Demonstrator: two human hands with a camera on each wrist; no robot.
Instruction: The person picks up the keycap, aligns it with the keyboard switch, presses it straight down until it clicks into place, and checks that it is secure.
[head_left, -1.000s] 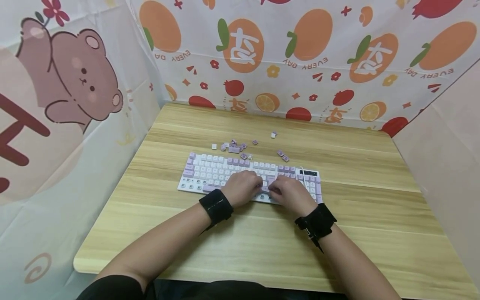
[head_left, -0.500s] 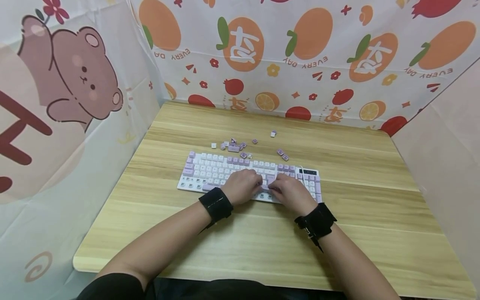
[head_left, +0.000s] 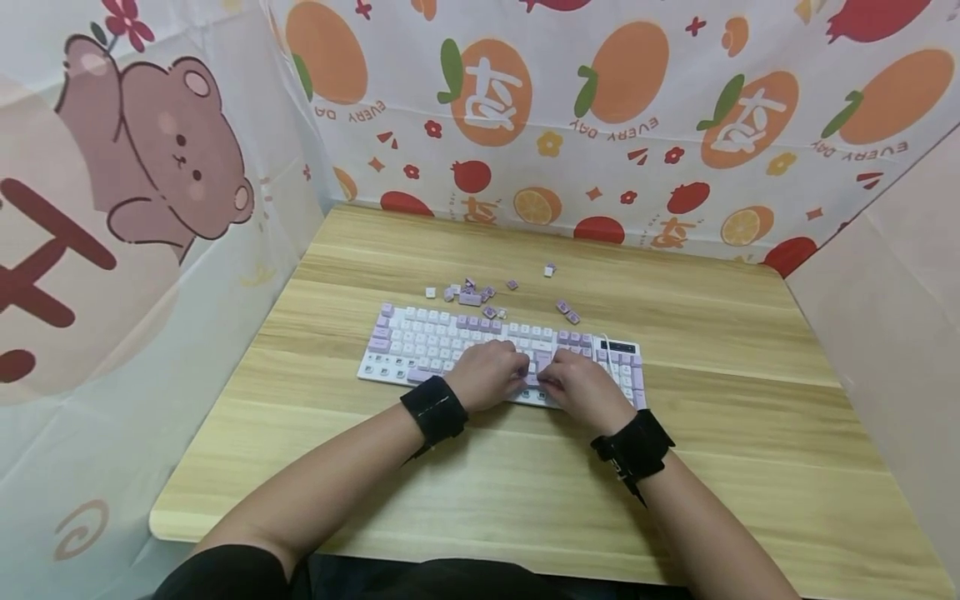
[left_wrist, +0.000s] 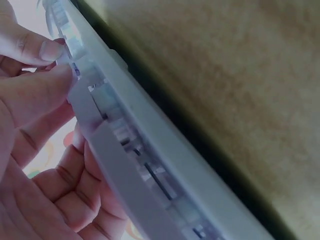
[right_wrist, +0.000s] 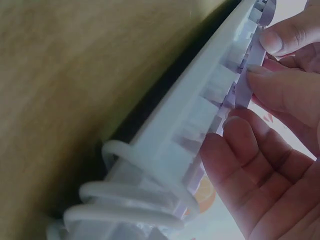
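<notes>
My left hand [head_left: 486, 375] and my right hand [head_left: 582, 387] rest side by side on the near edge of the white and lilac keyboard [head_left: 427, 343], which lies flat near the middle of the wooden surface [head_left: 720, 333]. Both hands meet over the bottom rows, just right of the keyboard's middle.

From the left wrist view, my left fingers [left_wrist: 35, 46] are curled, with thumb and forefinger tips pressed against a pale keycap [left_wrist: 70, 75] at the keyboard's front edge; the remaining fingers fold loosely underneath. From the right wrist view, my right fingers [right_wrist: 287, 37] are bent too, pinching a thin lilac keycap [right_wrist: 247, 75] that stands on edge against the key row, thumb tip on one face and fingertip on the other. I cannot tell whether that keycap is seated on its switch or free of it.

A coiled white cable [right_wrist: 130, 200] loops close to the right wrist camera, just beside the keyboard's frame.

Beyond the keyboard's far edge, loose keycaps [head_left: 468, 293] lie scattered on the surface: a small cluster of lilac and white ones behind the left half, a pair [head_left: 567, 312] just behind the right half, and a single one [head_left: 549, 269] farther back. Several sockets in the bottom left row of the keyboard sit bare.

A black wrist strap [head_left: 433, 408] circles my left wrist and another [head_left: 634, 443] my right. A fruit-print curtain [head_left: 600, 108] hangs behind the surface, and a bear-print curtain [head_left: 150, 158] on the left.
</notes>
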